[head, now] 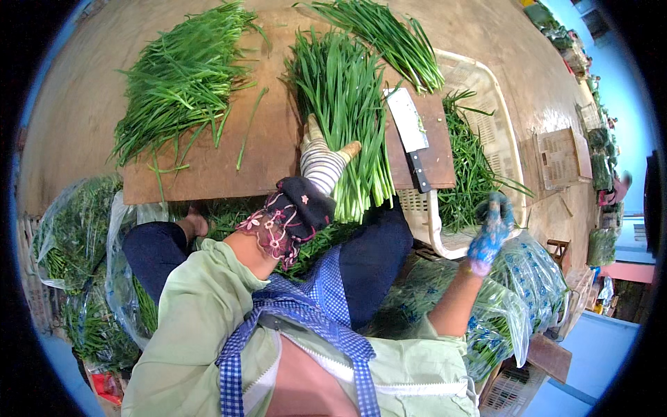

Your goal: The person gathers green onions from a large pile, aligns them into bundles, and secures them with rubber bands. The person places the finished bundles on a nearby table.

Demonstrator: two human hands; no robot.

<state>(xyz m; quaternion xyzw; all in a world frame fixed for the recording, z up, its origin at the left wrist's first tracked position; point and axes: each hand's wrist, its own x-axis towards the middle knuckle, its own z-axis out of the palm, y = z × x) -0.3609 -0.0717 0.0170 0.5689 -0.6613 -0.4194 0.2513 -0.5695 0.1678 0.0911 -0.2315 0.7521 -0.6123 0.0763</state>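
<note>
My left hand, in a striped knit glove with a dark embroidered cuff, grips a thick bunch of garlic chives. Its thumb lies across the leaves, and the pale cut ends hang past the near edge of the wooden board. Out to the right, my right hand wears a blue patterned glove and is blurred. It is over the near right corner of a cream plastic crate, apart from the bunch. A cleaver with a black handle rests on the board, to the right of the bunch.
A large pile of chives covers the board's left side; another bunch lies at the far right. Loose greens fill the crate. Plastic bags of greens stand at left, more bags at right. A second crate sits beyond.
</note>
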